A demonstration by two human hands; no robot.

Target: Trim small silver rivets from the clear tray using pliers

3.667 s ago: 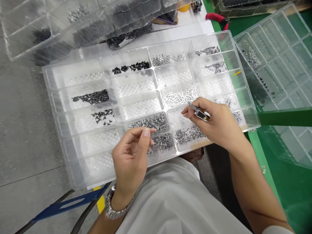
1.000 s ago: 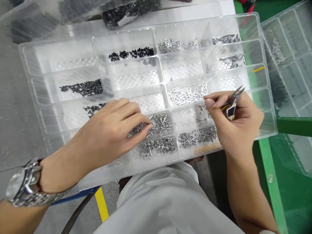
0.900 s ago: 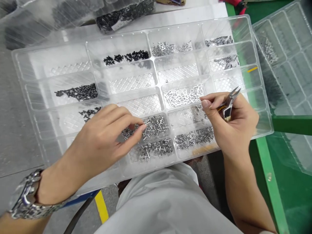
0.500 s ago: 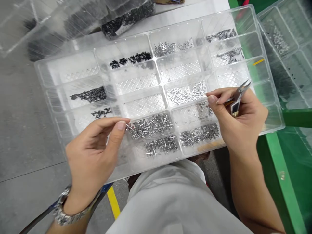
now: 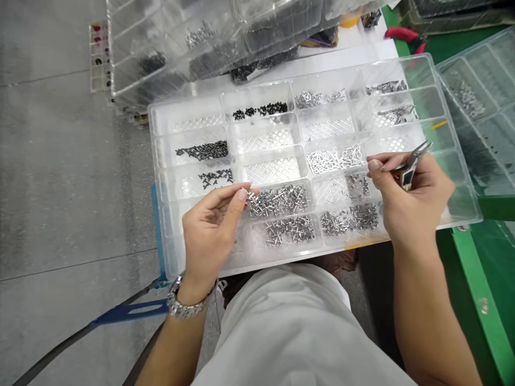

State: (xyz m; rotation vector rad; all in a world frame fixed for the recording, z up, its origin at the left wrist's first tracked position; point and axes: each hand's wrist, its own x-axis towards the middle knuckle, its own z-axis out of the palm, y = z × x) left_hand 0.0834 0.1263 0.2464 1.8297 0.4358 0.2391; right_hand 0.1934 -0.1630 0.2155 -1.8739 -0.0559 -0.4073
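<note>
Left hand (image 5: 210, 230) pinches what look like pins (image 5: 251, 197), right hand (image 5: 412, 201) holds pliers (image 5: 409, 172); tray (image 5: 272, 170) already carries separate piles (image 5: 290, 230), work remaining unclear.

Compartment tray (image 5: 277, 170): clear plastic, lying slightly askew in front of me, divided by low walls into rectangular cells
Metal pins (image 5: 281, 199): silvery and thin, heaped loosely at all angles in one cell, right beside the pinched fingertips of the left hand (image 5: 209, 228); from here I cannot tell whether one is between them
Nippers (image 5: 411, 170): small, bright metal blades parted at the tips, a dark patch on the grip; I see them tucked in the right hand (image 5: 420, 206), points slanting up and to the right
</note>
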